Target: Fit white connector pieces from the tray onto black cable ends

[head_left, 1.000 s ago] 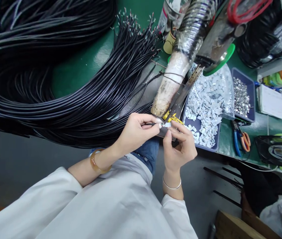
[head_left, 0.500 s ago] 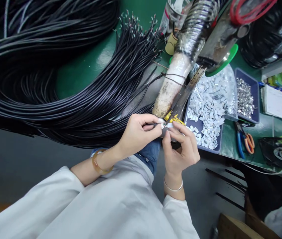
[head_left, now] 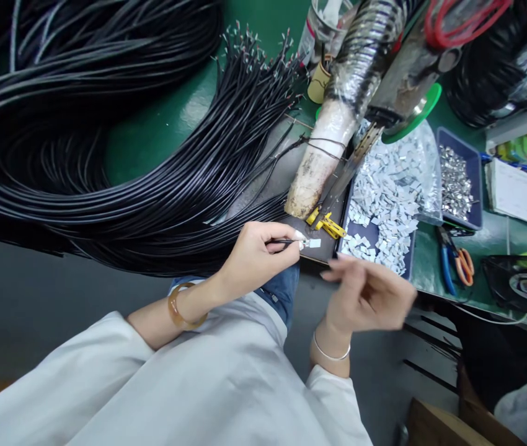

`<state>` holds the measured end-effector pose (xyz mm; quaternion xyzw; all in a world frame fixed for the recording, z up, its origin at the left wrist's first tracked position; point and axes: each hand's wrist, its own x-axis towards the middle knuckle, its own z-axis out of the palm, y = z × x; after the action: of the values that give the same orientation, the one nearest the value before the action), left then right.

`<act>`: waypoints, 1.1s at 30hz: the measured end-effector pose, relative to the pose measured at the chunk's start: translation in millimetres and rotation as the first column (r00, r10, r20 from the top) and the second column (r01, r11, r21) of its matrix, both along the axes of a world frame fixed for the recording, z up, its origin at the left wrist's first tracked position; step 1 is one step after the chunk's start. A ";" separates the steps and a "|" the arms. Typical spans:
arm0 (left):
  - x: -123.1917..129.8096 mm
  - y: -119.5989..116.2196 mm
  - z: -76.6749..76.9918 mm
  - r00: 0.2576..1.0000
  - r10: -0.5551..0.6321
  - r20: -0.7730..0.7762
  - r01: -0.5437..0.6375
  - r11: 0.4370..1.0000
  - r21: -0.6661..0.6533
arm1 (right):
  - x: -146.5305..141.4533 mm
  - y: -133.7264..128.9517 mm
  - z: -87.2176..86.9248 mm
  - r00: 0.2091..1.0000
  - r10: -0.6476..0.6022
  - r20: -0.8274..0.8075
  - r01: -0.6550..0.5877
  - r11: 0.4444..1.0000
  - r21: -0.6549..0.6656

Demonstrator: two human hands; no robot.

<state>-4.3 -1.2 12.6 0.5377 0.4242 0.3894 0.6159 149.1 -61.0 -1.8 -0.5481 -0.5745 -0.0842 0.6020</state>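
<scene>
My left hand is closed, pinching a black cable near its end. From the fingertips the cable end points right, with a small pale-blue flat piece at its tip. To the right and apart from the cable is my right hand, blurred by motion. Its fingers are loosely bent and apart, and nothing shows in them. Just beyond the cable end sits a yellow clip-like part under a soldering-iron-like tool. A dark tray heaped with small pale-blue pieces lies beyond my right hand.
A large bundle of black cables covers the left of the green table. A plastic-wrapped hose slants down over the middle. To the right are a bin of metal parts, pliers and a paper pad.
My right hand has let go of the pale-blue piece at the cable end and moved right, towards me. My left hand still holds the cable, slightly lower.
</scene>
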 end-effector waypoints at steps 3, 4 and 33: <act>-2.2 -1.4 -2.5 0.999 -0.029 0.026 0.030 0.999 -0.040 | 9.4 -4.3 11.6 0.999 -0.017 0.042 0.003 0.949 0.314; -3.0 -1.2 -3.7 0.999 -0.030 0.037 0.032 0.998 -0.055 | 9.9 -5.6 14.4 0.999 -0.012 0.043 -0.003 0.943 0.333; -33.4 17.9 -22.6 0.628 0.430 -0.649 0.306 0.630 0.714 | 13.9 -30.1 23.7 1.000 -0.027 -0.008 0.027 0.994 0.106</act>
<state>-37.7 16.7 -10.0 0.8416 0.4553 0.2840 0.0613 163.0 -91.0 21.9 -0.5235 -0.5598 -0.1208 0.6309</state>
